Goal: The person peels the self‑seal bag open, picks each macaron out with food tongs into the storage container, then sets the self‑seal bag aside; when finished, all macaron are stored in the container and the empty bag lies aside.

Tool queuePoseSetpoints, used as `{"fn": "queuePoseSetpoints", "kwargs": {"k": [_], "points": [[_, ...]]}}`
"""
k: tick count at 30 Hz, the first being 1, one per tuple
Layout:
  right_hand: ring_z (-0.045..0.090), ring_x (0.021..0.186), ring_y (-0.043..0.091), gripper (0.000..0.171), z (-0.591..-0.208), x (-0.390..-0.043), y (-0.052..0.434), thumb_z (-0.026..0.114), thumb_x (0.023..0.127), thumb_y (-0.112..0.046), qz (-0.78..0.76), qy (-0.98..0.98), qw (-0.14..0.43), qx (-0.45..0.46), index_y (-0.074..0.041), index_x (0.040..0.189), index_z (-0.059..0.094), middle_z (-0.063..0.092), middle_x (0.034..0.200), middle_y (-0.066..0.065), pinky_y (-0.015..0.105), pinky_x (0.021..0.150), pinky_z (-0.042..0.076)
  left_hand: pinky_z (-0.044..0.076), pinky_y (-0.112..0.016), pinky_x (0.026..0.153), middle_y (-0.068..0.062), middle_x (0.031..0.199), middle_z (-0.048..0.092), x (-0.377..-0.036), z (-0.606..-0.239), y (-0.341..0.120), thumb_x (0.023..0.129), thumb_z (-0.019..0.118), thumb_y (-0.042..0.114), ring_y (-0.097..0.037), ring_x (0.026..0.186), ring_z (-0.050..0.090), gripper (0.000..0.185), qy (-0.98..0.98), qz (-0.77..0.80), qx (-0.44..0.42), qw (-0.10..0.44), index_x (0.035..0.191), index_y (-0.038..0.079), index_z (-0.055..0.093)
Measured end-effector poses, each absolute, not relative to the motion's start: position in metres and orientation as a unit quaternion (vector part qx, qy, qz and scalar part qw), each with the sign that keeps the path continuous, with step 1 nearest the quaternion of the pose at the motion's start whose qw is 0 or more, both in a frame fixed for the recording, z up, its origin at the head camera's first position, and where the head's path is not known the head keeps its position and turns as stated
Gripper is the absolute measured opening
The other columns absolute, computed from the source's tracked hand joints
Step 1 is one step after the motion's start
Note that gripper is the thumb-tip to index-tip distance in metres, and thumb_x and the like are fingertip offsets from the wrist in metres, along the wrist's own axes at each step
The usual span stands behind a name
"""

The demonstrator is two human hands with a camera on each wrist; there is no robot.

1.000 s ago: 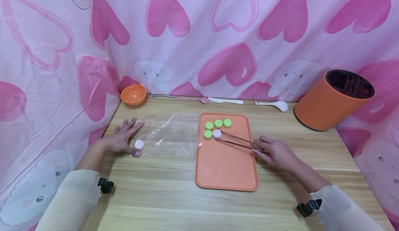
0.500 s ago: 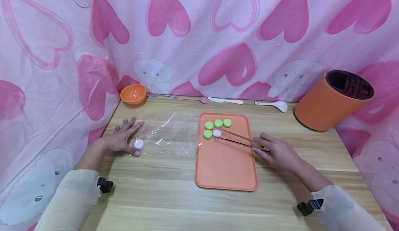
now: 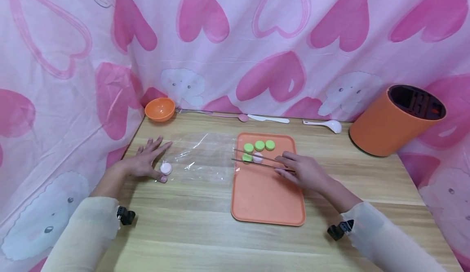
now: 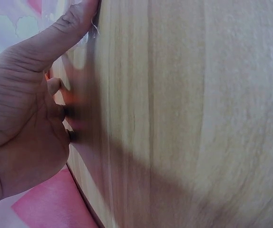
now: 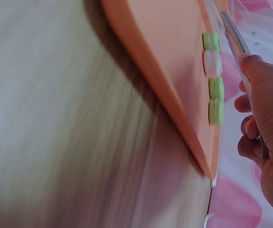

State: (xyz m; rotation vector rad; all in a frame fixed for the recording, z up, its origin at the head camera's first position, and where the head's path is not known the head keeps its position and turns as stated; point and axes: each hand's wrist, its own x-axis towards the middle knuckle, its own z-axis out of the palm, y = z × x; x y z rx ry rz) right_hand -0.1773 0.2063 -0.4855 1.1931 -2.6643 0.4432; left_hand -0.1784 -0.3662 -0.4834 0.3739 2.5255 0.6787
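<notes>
Head view shows my right hand (image 3: 306,173) nearest to me, over the right half of the orange tray (image 3: 268,206), its fingers curled around the back part of the metal tongs (image 3: 257,160). The tongs are long and thin, with tips apart and reaching past the tray's left edge toward the clear plastic sheet (image 3: 200,158). I judge the tongs light, stiff and a little springy, so the grip is best behind the middle. My left hand (image 3: 145,164) lies flat near the tabletop's left edge, fingers spread, with its thumb touching a pale pink disc (image 3: 166,168). This disc looks small, smooth and light, so the tips should take it across its flat sides or it may slip. Farther on the tray lie four green discs (image 3: 259,145) and one pale disc (image 3: 258,157) close together. Along the far edge are an orange bowl (image 3: 159,109), a fork (image 3: 192,111), a knife (image 3: 268,119), a white ladle (image 3: 324,124) and an orange holder (image 3: 394,121).
</notes>
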Motion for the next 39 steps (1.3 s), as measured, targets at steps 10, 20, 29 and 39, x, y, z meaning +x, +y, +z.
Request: {"fn": "queuePoseSetpoints", "kwargs": {"k": [10,20,29,39], "points": [[0.064,0.075,0.009,0.029,-0.494,-0.197,0.161,0.084,0.100,-0.031,0.154,-0.870,0.111,0.454,-0.016,0.124,0.082,0.071,0.106,-0.001,0.032,0.065,0.060,-0.019,-0.081,0.128,-0.026,0.184,-0.018,-0.182,-0.485,-0.367,0.079,0.098,0.049,-0.059,0.164,-0.027,0.134,0.927,0.248,0.130,0.251,0.178,0.019,0.013],[0.066,0.084,0.011,0.023,-0.498,-0.208,0.108,0.080,0.103,-0.033,0.140,-0.847,0.103,0.503,-0.018,0.120,0.081,0.070,0.106,-0.003,0.034,0.066,0.061,-0.018,-0.082,0.128,-0.027,0.184,-0.017,-0.177,-0.480,-0.365,0.079,0.098,0.045,-0.060,0.164,-0.026,0.133,0.926,0.252,0.131,0.248,0.178,0.018,0.014],[0.071,0.085,0.011,0.028,-0.504,-0.210,0.071,0.076,0.106,-0.035,0.125,-0.826,0.109,0.539,-0.015,0.126,0.080,0.072,0.113,-0.001,0.033,0.070,0.065,-0.018,-0.081,0.129,-0.025,0.184,-0.017,-0.180,-0.486,-0.367,0.080,0.097,0.049,-0.059,0.165,-0.027,0.133,0.929,0.241,0.139,0.245,0.179,0.021,0.012],[0.073,0.085,0.009,0.031,-0.507,-0.212,0.042,0.073,0.108,-0.037,0.128,-0.820,0.095,0.550,-0.018,0.131,0.079,0.072,0.118,-0.003,0.030,0.067,0.062,-0.018,-0.081,0.129,-0.025,0.184,-0.017,-0.181,-0.487,-0.368,0.078,0.098,0.051,-0.059,0.165,-0.026,0.135,0.928,0.243,0.136,0.246,0.179,0.020,0.013]]}}
